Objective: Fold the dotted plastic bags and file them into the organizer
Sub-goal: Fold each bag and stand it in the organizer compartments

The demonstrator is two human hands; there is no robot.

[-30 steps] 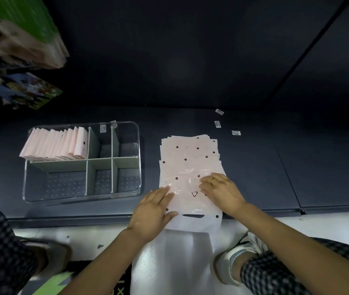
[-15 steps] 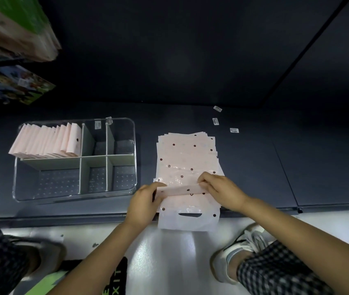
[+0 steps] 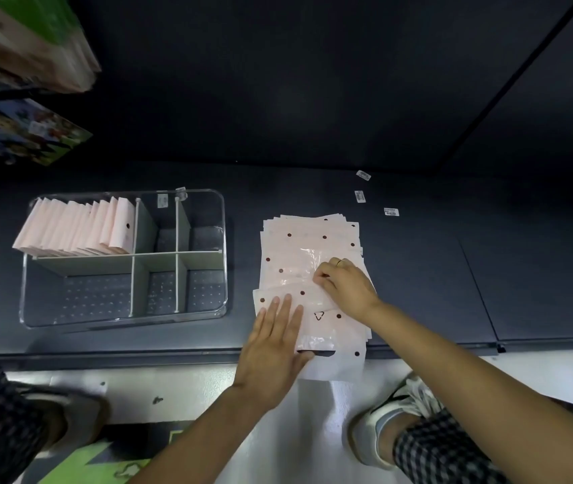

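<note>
Where it pinched before, the left hand [image 3: 274,347] now presses the top bag [image 3: 299,291] flat

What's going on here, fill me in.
A person is folding the top dotted bag of a stack on a dark shelf. The left hand presses flat on the fold while the right hand pinches the bag's edge. In the clear organizer, folded bags stand in the far-left compartment; the other compartments hold none.
</note>
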